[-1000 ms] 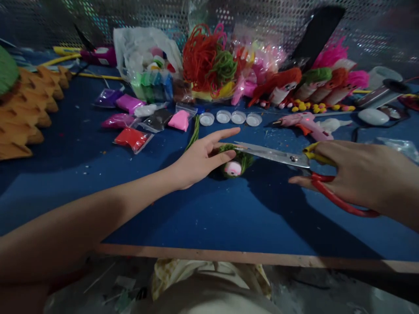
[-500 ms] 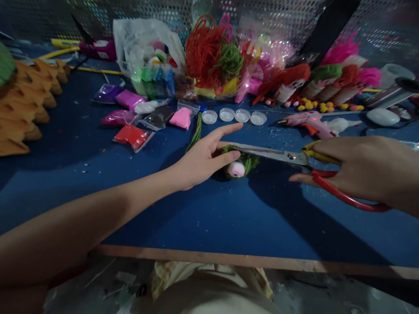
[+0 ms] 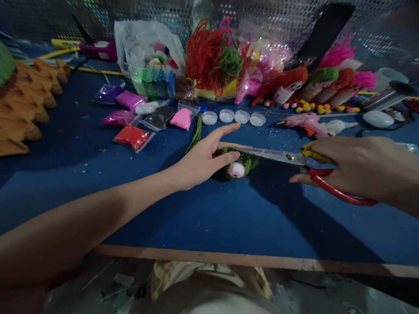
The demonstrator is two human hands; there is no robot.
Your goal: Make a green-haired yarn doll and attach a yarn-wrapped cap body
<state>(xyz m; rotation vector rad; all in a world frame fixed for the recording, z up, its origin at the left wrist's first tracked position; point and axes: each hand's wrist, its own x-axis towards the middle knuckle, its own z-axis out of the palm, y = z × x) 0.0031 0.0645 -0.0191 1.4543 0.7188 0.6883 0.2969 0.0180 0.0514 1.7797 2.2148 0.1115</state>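
A small doll head with green yarn hair [image 3: 238, 164] lies on the blue table [image 3: 203, 213]. My left hand [image 3: 204, 158] rests on its left side, thumb pressing the yarn and fingers stretched flat towards the far side. My right hand [image 3: 356, 169] grips red and yellow handled scissors [image 3: 294, 160]. Their blades lie across the top of the green yarn, tips reaching my left thumb.
Behind stand four white caps [image 3: 233, 117], small bags of coloured clay [image 3: 140, 120], a pile of red and green yarn [image 3: 212, 59], finished yarn-haired dolls [image 3: 314, 87] and a pink glue gun [image 3: 307, 122]. Orange foam shapes [image 3: 22, 109] lie at the left. The wooden table edge [image 3: 229, 257] runs near me.
The scissor handles have drawn closer together and the blades now lie shut over the yarn. My left hand stays on the doll head.
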